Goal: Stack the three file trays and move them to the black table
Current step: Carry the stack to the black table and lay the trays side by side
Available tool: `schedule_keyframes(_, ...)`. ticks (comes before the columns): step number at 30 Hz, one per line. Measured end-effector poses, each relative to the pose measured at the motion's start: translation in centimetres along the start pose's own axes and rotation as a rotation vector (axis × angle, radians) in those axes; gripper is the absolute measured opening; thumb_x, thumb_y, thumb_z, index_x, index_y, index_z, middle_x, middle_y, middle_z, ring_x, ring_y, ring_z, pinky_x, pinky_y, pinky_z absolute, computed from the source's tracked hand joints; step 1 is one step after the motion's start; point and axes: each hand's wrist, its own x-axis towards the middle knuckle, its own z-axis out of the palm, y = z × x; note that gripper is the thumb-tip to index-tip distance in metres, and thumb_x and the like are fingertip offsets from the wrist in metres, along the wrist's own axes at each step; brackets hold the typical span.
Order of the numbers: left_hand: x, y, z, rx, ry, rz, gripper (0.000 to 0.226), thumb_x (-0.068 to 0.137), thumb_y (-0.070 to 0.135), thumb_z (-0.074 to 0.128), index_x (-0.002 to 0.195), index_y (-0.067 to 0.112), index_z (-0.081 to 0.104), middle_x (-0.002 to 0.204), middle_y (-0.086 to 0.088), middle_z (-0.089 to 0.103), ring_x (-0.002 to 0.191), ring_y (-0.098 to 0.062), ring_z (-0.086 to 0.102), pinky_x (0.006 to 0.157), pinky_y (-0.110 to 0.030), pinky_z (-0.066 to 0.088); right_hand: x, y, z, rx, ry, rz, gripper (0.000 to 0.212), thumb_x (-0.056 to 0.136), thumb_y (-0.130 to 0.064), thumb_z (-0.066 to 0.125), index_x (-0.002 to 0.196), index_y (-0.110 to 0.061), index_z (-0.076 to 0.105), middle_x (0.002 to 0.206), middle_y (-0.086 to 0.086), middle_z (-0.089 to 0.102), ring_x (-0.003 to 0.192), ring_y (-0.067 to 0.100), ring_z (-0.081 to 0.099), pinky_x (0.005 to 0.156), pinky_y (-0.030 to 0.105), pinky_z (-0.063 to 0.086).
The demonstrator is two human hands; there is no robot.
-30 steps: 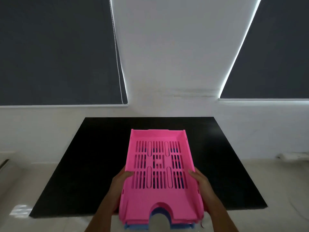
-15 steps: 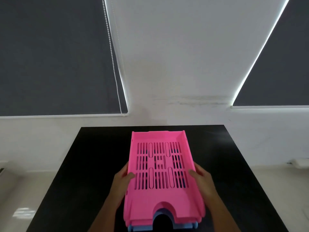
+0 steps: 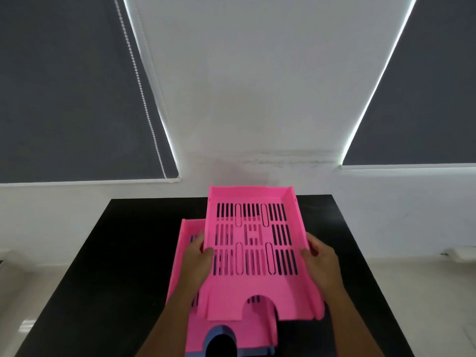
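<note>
Top pink tray [image 3: 257, 256], gripped by left hand [image 3: 197, 264] and right hand [image 3: 320, 264], sits askew.

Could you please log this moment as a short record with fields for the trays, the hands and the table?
top tray: pink top tray, held up and offset to the right of the trays under it
lower trays: second pink tray on a blue tray
left hand: left hand grips the top tray's left edge
right hand: right hand grips its right edge
surface: black table beneath the trays
</note>
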Motion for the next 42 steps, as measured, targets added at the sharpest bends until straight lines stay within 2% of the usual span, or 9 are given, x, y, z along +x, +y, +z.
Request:
schedule_keyframes(2,-0.4,0.7,3.0,0.005,-0.004,0.031,0.039,0.094,0.003,0.049,0.113,0.030,0.068,0.086,-0.001,0.076,0.072,-0.025,0.074,0.065,-0.043,0.064,0.3,1.3,-2.8,-0.016,0.030,0.006,0.034,0.095,-0.010,0.059,0.120,-0.031,0.067,0.094,-0.007,0.074,0.083,0.007,0.071,0.073,0.031,0.059)
schedule_keyframes(7,-1.6,2.5,11.3,-0.014,-0.070,0.059,0.044,0.093,-0.004,0.050,0.128,0.020,0.061,0.090,0.008,0.070,0.062,-0.001,0.070,0.049,-0.013,0.054,1.0,4.7,-10.1,-0.072,0.104,0.035,0.033,0.097,-0.010,0.055,0.123,-0.025,0.070,0.096,-0.001,0.076,0.081,0.006,0.069,0.080,0.035,0.057)
schedule_keyframes(10,-2.1,2.9,15.6,-0.025,-0.122,0.073,0.051,0.091,-0.009,0.049,0.126,0.026,0.058,0.092,0.010,0.069,0.064,0.002,0.071,0.052,-0.013,0.056,1.9,6.9,-13.6,-0.126,0.129,0.056,0.035,0.097,-0.009,0.051,0.121,-0.023,0.072,0.095,0.001,0.077,0.079,0.007,0.068,0.083,0.038,0.057)
schedule_keyframes(15,-2.1,1.0,20.3,0.021,-0.123,-0.025,0.040,0.091,-0.003,0.056,0.125,0.017,0.062,0.095,0.002,0.073,0.075,-0.007,0.073,0.062,-0.025,0.061,3.6,11.5,-15.7,-0.200,0.099,0.105,0.033,0.096,-0.009,0.050,0.116,-0.020,0.074,0.088,0.000,0.077,0.075,0.007,0.068,0.061,0.015,0.046)
schedule_keyframes(19,-1.8,-1.4,22.1,0.106,-0.106,-0.119,0.041,0.090,-0.004,0.054,0.126,0.014,0.062,0.099,0.000,0.073,0.082,-0.012,0.073,0.070,-0.036,0.065,4.0,15.0,-15.3,-0.212,0.048,0.136,0.039,0.096,-0.004,0.048,0.123,-0.020,0.072,0.090,-0.002,0.076,0.075,0.004,0.069,0.063,0.012,0.048)
schedule_keyframes(24,-2.1,-2.5,23.1,0.200,-0.115,-0.183,0.039,0.092,-0.003,0.050,0.121,0.019,0.063,0.097,0.007,0.071,0.083,-0.011,0.071,0.067,-0.028,0.060,3.8,17.2,-14.8,-0.226,0.029,0.127,0.027,0.099,-0.010,0.053,0.118,-0.016,0.072,0.084,-0.005,0.075,0.070,0.002,0.070,0.057,0.008,0.047)
schedule_keyframes(32,-1.6,-2.0,22.7,0.219,-0.176,-0.179,0.036,0.093,0.002,0.051,0.123,0.021,0.060,0.101,0.007,0.071,0.080,-0.008,0.071,0.058,-0.018,0.052,4.3,16.5,-14.1,-0.231,0.062,0.203,0.030,0.096,-0.002,0.048,0.112,-0.010,0.073,0.084,0.003,0.074,0.069,0.006,0.067,0.056,0.013,0.045)
schedule_keyframes(38,-1.1,0.1,21.2,0.086,-0.163,-0.128,0.044,0.094,0.006,0.053,0.136,0.021,0.052,0.126,0.013,0.062,0.099,-0.001,0.064,0.074,-0.019,0.053,5.1,13.5,-12.4,-0.193,0.127,0.316,0.024,0.095,-0.008,0.050,0.111,-0.003,0.066,0.086,0.008,0.069,0.065,0.015,0.065,0.050,0.025,0.051)
schedule_keyframes(42,-0.4,1.1,18.1,0.094,-0.058,-0.053,0.049,0.096,0.005,0.051,0.143,0.016,0.047,0.145,0.002,0.052,0.132,-0.013,0.050,0.104,-0.026,0.042,4.5,9.8,-9.3,-0.165,0.159,0.236,0.038,0.099,-0.009,0.053,0.136,-0.002,0.054,0.115,0.015,0.066,0.067,0.008,0.059,0.055,0.022,0.050)
